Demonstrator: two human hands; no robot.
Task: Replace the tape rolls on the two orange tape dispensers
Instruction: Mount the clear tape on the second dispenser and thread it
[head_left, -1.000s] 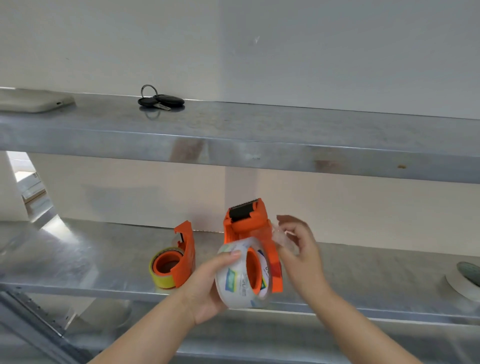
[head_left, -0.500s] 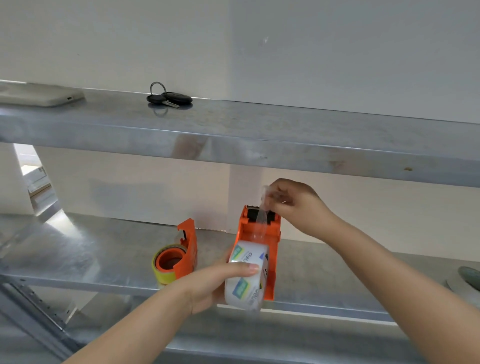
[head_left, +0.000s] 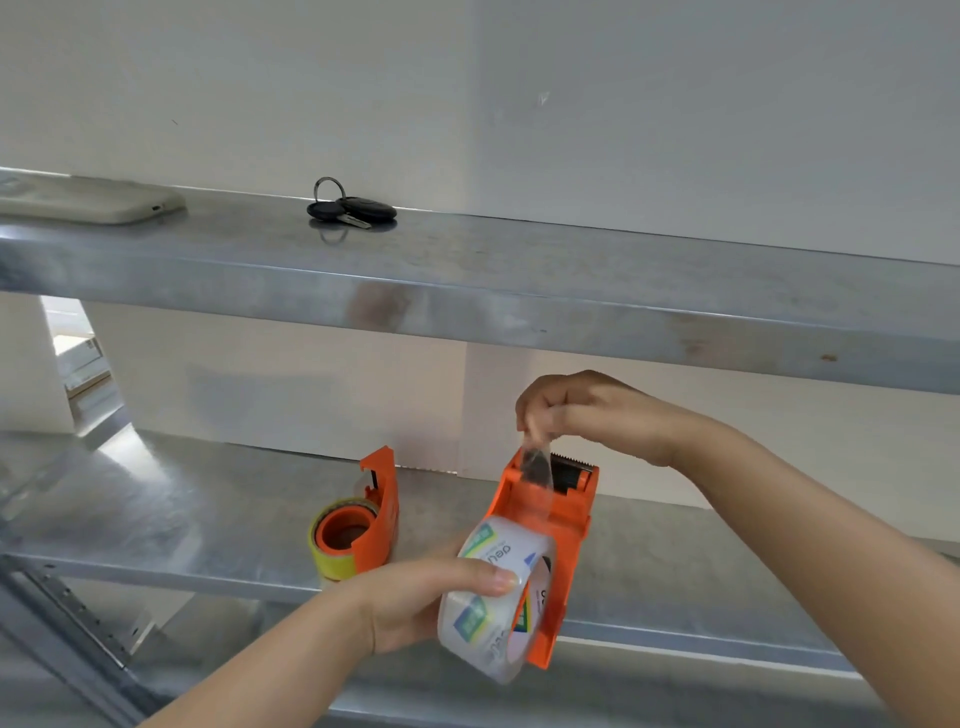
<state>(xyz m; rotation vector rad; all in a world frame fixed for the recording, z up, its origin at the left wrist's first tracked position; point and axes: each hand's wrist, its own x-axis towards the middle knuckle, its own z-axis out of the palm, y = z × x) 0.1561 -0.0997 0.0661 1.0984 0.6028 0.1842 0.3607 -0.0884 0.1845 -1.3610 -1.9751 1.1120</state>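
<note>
Phone (head_left: 88, 200) cut by left edge; clear roll's (head_left: 493, 597) label print partly unreadable.

Upper shelf (head_left: 519, 280): phone (head_left: 88, 200) left, keys (head_left: 350, 208) right of it. Lower shelf (head_left: 156, 509): dispenser (head_left: 371, 512) with roll (head_left: 332, 545). Held dispenser (head_left: 550, 525) right.

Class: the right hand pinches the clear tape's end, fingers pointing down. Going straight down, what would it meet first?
Probably the held orange dispenser: the right hand hovers directly above its toothed cutter head, tape end between. Depth is uncertain.
</note>
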